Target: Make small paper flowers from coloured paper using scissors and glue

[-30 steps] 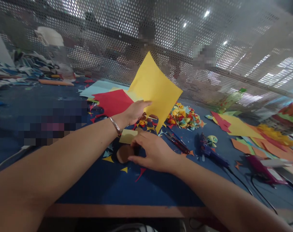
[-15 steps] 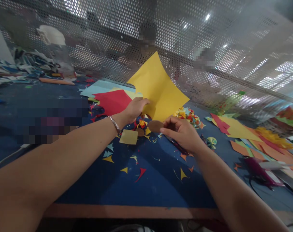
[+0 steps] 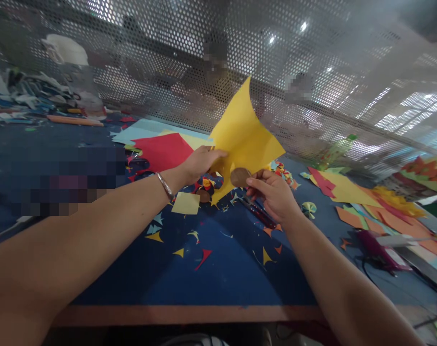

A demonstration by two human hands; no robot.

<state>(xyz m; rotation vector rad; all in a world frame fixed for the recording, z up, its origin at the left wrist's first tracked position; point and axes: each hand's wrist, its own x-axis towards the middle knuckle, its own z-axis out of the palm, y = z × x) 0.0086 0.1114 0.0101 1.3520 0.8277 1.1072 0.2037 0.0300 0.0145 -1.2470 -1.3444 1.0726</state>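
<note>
My left hand (image 3: 200,162) is closed on the edge of a yellow paper sheet (image 3: 249,132), which stands up tilted above the table, its edge cut in curves. Between the fingertips of my right hand (image 3: 274,194) is a round brown disc (image 3: 239,177), in front of the sheet's lower part; I cannot tell whether they touch. Below my left hand, a second brown disc (image 3: 203,195) lies beside a pale yellow paper square (image 3: 186,203). A red paper sheet (image 3: 164,151) rests behind my left wrist. Under my right hand lies a dark long-handled tool (image 3: 258,212), partly hidden.
Paper scraps (image 3: 204,258) litter the blue tabletop (image 3: 161,283). A pile of small coloured paper pieces (image 3: 282,169) sits behind my right hand. To the right are stacked paper sheets (image 3: 351,187) and a magenta device (image 3: 382,250). A perforated metal screen (image 3: 161,96) stands behind.
My right hand has picked up the brown disc from the table and moved it up and right to the yellow sheet. The sheet has shifted right and bent more in my left hand.
</note>
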